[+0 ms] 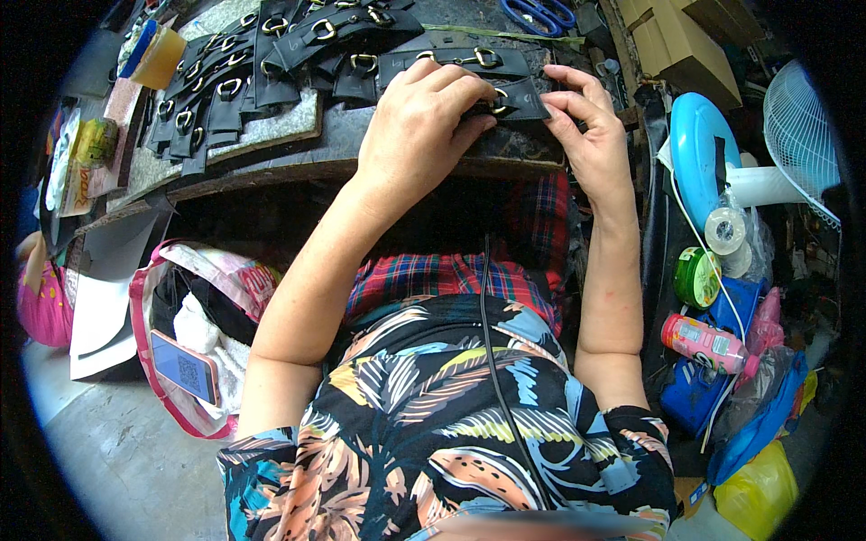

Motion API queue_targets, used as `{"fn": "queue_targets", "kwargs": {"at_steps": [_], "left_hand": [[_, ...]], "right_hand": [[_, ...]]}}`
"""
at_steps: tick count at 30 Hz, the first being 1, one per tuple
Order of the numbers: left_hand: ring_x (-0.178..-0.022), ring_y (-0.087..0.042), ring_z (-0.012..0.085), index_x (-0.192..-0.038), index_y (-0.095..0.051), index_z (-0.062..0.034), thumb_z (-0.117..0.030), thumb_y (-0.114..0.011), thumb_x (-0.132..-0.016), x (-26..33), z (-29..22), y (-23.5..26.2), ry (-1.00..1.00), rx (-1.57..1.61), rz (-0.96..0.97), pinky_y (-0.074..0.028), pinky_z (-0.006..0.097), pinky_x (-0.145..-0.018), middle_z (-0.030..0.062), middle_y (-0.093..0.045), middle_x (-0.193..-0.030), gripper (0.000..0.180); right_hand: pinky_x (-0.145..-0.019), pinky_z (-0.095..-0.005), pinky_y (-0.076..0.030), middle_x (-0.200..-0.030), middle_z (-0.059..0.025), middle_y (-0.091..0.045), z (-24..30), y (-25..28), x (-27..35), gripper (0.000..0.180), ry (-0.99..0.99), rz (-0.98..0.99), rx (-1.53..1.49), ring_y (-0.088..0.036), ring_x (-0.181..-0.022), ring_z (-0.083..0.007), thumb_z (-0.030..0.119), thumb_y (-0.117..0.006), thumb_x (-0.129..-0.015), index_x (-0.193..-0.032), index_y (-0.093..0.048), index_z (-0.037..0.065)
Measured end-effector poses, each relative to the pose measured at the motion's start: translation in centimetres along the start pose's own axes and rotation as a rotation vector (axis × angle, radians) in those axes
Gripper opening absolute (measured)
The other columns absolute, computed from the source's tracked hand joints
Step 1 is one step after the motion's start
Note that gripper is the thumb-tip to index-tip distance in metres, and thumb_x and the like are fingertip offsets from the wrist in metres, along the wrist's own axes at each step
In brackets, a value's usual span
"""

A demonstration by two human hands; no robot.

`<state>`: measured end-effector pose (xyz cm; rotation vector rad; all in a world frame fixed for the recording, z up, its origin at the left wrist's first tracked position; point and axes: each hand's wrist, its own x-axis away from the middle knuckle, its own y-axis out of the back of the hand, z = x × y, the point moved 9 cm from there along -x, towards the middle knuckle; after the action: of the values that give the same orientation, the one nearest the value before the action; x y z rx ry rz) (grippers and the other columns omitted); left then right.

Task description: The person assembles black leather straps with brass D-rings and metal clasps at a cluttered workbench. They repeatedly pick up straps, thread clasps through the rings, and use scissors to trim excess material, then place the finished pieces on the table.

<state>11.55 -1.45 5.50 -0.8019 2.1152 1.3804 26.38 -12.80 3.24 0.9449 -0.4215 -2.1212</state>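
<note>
Head view: both bare forearms reach forward to the dark worktop [338,140]. At its front edge lies a black strap [523,101] with gold-toned hardware; the left hand [424,113], palm down, pinches it. The right hand [588,126] narrows thumb and forefinger at its end, grip uncertain. Beyond, buckled straps [302,51] bear pale, illegible marks.

Across the bench [343,137], straps [347,41] spread over the left; a jar [161,59] sits left of them; one strap [523,101] lies between left hand [424,117] and right hand [591,135], scissors [541,16] beyond; near left, a bag [140,311], phone [185,365] in its opening; over right, a fan [762,186], bottle [708,343] nearer, box [681,54] behind.
</note>
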Motion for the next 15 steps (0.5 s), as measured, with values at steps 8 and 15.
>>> {"fn": "queue_targets", "kwargs": {"at_steps": [8,15], "left_hand": [[-0.098,-0.064,0.0278,-0.104,-0.073,-0.0097,-0.016,-0.081,-0.081,0.08,-0.13,-0.13,0.010,-0.025,0.022,-0.052,0.041,-0.086,0.0047,-0.071,-0.099,0.026],[-0.097,-0.063,0.0250,-0.106,-0.076,-0.0148,-0.017,-0.079,-0.082,-0.01,-0.30,-0.46,0.001,-0.072,0.054,-0.050,0.040,-0.085,0.0015,-0.070,-0.100,0.024]], "right_hand": [[-0.105,-0.0397,-0.046,-0.128,-0.0072,-0.067,-0.64,-0.29,-0.34,0.015,-0.036,-0.038,0.029,-0.059,-0.120,-0.0281,0.004,-0.075,-0.084,-0.099,-0.077,0.005],[-0.103,-0.0392,-0.048,-0.126,-0.0083,-0.067,-0.94,-0.38,-0.65,0.011,-0.057,-0.016,0.044,-0.061,-0.118,-0.0287,0.007,-0.075,-0.086,-0.097,-0.076,0.004]]}}
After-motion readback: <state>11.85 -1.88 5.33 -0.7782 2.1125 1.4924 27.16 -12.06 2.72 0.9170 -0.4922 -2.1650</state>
